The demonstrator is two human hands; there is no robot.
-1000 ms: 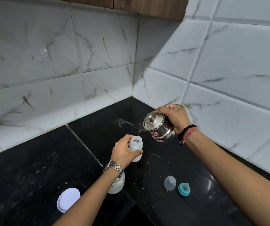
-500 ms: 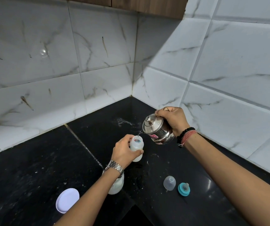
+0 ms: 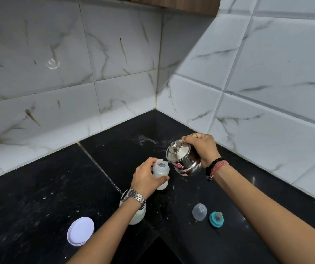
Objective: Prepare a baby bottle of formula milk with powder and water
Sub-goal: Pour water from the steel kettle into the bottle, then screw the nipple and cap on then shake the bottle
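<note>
My left hand (image 3: 146, 179) grips a small translucent baby bottle (image 3: 161, 173) that stands upright and uncapped on the black counter (image 3: 38, 197). My right hand (image 3: 203, 148) holds a shiny steel kettle (image 3: 183, 158) by its handle, tilted left with its spout right at the bottle's mouth. A clear bottle cap (image 3: 199, 211) and a teal collar with nipple (image 3: 216, 219) lie on the counter to the right. A white jar (image 3: 136, 216) sits partly hidden under my left wrist.
A round white lid (image 3: 80, 231) lies flat at the lower left. Marbled white wall tiles (image 3: 114, 73) meet in a corner behind the work spot. White powder specks dot the counter. The counter's inner edge drops away at the bottom centre.
The kettle's spout has dipped closer to the bottle's mouth. Both hands stay in nearly the same place.
</note>
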